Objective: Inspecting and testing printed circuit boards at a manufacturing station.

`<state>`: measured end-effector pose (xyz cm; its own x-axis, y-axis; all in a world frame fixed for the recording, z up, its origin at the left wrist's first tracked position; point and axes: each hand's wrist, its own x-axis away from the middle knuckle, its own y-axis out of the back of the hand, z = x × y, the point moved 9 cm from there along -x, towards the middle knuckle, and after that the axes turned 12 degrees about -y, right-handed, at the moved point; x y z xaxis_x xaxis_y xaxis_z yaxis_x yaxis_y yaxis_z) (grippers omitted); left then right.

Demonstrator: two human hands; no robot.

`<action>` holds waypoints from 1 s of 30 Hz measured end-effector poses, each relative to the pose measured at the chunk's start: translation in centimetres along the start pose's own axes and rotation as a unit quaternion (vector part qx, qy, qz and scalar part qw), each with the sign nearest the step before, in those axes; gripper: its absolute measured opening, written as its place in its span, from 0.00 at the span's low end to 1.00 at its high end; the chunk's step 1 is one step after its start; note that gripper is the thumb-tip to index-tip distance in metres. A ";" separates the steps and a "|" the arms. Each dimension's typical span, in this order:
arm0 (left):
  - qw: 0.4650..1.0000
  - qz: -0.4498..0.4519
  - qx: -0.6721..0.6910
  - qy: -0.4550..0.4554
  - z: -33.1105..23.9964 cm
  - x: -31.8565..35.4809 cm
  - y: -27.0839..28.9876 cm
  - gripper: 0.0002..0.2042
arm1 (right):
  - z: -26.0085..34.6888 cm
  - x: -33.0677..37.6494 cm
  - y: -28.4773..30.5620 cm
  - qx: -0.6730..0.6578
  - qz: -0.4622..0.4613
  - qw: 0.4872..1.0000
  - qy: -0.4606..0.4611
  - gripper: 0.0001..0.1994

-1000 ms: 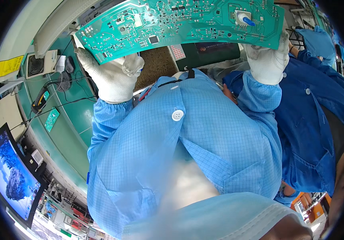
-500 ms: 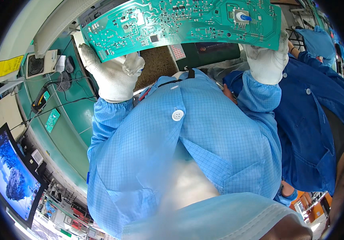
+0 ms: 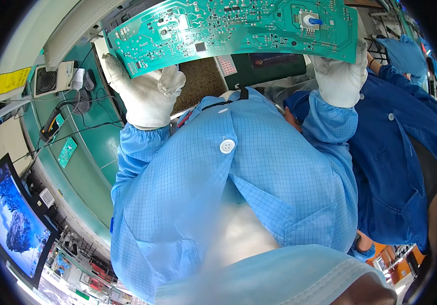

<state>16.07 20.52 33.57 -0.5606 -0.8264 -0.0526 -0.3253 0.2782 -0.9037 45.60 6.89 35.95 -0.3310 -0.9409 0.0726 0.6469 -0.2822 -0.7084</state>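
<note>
Between my two white-gloved hands I hold up a long green circuit board (image 3: 249,40), its face with small parts turned toward me. A white square part with a blue shaft (image 3: 311,21) stands out near its right end. My left hand (image 3: 144,94) is closed on the board's lower left corner, the glove's fingertips greyed. My right hand (image 3: 340,79) grips the lower right corner, and its fingers are partly hidden behind the board.
A co-worker in a dark blue coat (image 3: 386,147) is close at my right. To the left, a green bench (image 3: 91,152) carries a handheld scanner (image 3: 51,127), cables and a small circuit board (image 3: 67,152). A monitor (image 3: 15,218) stands at the lower left.
The circuit board has shifted very slightly to the right with both hands still gripping it. Otherwise the scene looks the same.
</note>
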 end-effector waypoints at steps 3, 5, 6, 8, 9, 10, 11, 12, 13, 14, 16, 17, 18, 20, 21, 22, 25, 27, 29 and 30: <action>1.000 0.008 -0.005 0.001 0.0 0.0 -0.2 0.39 | 0.0 0.0 -0.1 0.001 0.000 1.000 0.002 0.20; 1.000 0.000 -0.012 -0.001 -0.1 0.0 -0.1 0.39 | 0.0 -0.1 -0.1 0.000 0.001 1.000 0.003 0.20; 1.000 -0.010 -0.017 -0.002 -0.1 0.0 -0.1 0.39 | 0.1 -0.1 -0.1 0.000 0.002 1.000 0.004 0.20; 0.999 -0.035 -0.028 -0.005 -0.1 0.1 0.1 0.40 | 0.1 -0.1 0.0 0.000 0.003 1.000 0.005 0.21; 0.998 -0.051 -0.032 -0.006 -0.1 0.2 0.2 0.40 | 0.0 -0.1 0.0 0.000 0.005 1.000 0.005 0.21; 0.997 -0.067 -0.037 -0.007 -0.1 0.2 0.4 0.41 | 0.1 -0.1 0.0 -0.001 0.006 1.000 0.005 0.21; 0.997 -0.068 -0.044 -0.007 -0.1 0.3 0.3 0.41 | 0.0 -0.1 0.1 -0.002 0.009 1.000 0.005 0.21; 0.996 -0.069 -0.050 -0.008 -0.1 0.3 0.3 0.41 | 0.0 -0.1 0.1 -0.003 0.010 1.000 0.006 0.21; 0.996 -0.071 -0.057 -0.008 -0.1 0.3 0.3 0.41 | 0.0 -0.2 0.2 -0.002 0.011 1.000 0.006 0.21; 0.996 -0.072 -0.053 -0.007 -0.1 0.3 0.3 0.41 | 0.1 -0.3 0.2 -0.002 0.014 1.000 0.008 0.21; 0.996 -0.074 -0.045 -0.005 0.0 0.3 0.4 0.41 | 0.2 -0.4 0.3 -0.002 0.023 1.000 0.011 0.22; 0.997 -0.068 -0.040 -0.006 0.0 0.3 0.4 0.41 | 0.1 -0.5 0.3 -0.009 0.029 1.000 0.006 0.22; 0.997 -0.062 -0.034 -0.006 0.0 0.4 0.4 0.41 | 0.1 -0.5 0.4 -0.017 0.034 0.999 0.002 0.22; 0.998 -0.048 -0.029 -0.007 0.0 0.3 0.4 0.41 | 0.1 -0.5 0.6 -0.024 0.027 0.999 -0.001 0.23; 0.999 -0.039 -0.028 -0.008 0.0 0.3 0.3 0.41 | 0.2 -0.5 0.8 -0.024 0.013 1.000 0.001 0.24; 0.999 -0.031 -0.027 -0.008 0.0 0.3 0.3 0.41 | 0.3 -0.3 1.3 -0.016 -0.020 1.000 0.009 0.24; 1.000 -0.020 -0.005 -0.003 0.2 0.2 0.0 0.41 | 0.3 -0.3 0.9 -0.022 -0.030 0.999 0.002 0.26; 0.999 -0.029 -0.012 -0.005 0.1 0.3 0.1 0.41 | 0.3 -0.1 1.2 -0.027 -0.072 0.997 0.008 0.26; 0.999 -0.044 -0.018 -0.011 0.1 0.4 0.1 0.41 | 0.1 0.2 1.5 -0.030 -0.119 0.992 0.014 0.26; 0.998 -0.056 -0.022 -0.014 0.1 0.5 0.2 0.41 | -0.1 0.3 1.2 -0.035 -0.114 0.993 0.005 0.26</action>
<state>15.79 20.15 33.34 -0.4972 -0.8669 0.0349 -0.4175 0.2038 -0.8855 46.24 6.31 35.02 -0.4702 -0.8521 0.2297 0.5056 -0.4734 -0.7212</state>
